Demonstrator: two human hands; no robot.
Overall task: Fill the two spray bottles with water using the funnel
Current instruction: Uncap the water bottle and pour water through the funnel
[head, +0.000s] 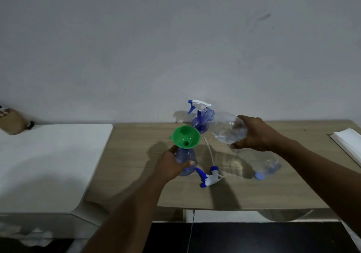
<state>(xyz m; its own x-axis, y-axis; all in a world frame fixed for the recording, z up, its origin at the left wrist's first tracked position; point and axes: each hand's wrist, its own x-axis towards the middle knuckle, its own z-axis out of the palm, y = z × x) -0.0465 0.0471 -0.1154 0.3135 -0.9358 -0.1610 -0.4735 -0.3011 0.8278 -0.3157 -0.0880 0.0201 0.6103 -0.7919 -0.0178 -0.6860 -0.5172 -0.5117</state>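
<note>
A green funnel point(185, 136) sits in the neck of an open blue spray bottle point(185, 161) on the wooden table point(136, 174). My left hand point(172, 166) grips this bottle's body. My right hand point(256, 133) holds a clear water bottle point(224, 129), tilted with its open mouth toward the funnel and a little water inside. Behind the funnel stands a second blue spray bottle point(199, 123) with its white and blue sprayer head screwed on. A loose sprayer head point(210, 177) with its long tube lies on the table between my hands.
Another clear bottle point(261, 164) with a blue cap lies on its side at the right. A white surface point(48, 163) adjoins the table on the left. A white folded cloth point(347, 141) lies at the far right edge. The wall stands close behind.
</note>
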